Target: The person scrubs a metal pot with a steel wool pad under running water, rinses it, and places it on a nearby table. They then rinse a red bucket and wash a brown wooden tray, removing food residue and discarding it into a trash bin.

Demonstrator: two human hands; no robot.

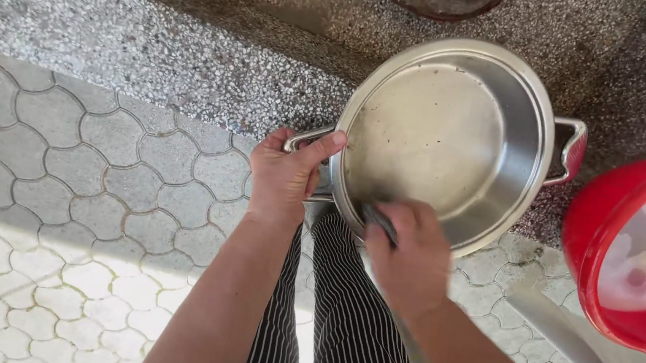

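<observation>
While the steel pot point(444, 140) is tilted toward the camera at the terrazzo ledge point(148, 36), its left handle is gripped by the left hand point(283, 175), and a dark scrubber point(379, 221) is clenched in the right hand point(410, 254) against the near inner wall. Scrubbing is judged under way; next, firm pressure around the wall is called for, beside the red bucket point(590, 221) at right.

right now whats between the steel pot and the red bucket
Nothing but bare speckled ground lies between the steel pot and the red bucket, with the pot's side handle projecting towards it, in the head view.
</observation>
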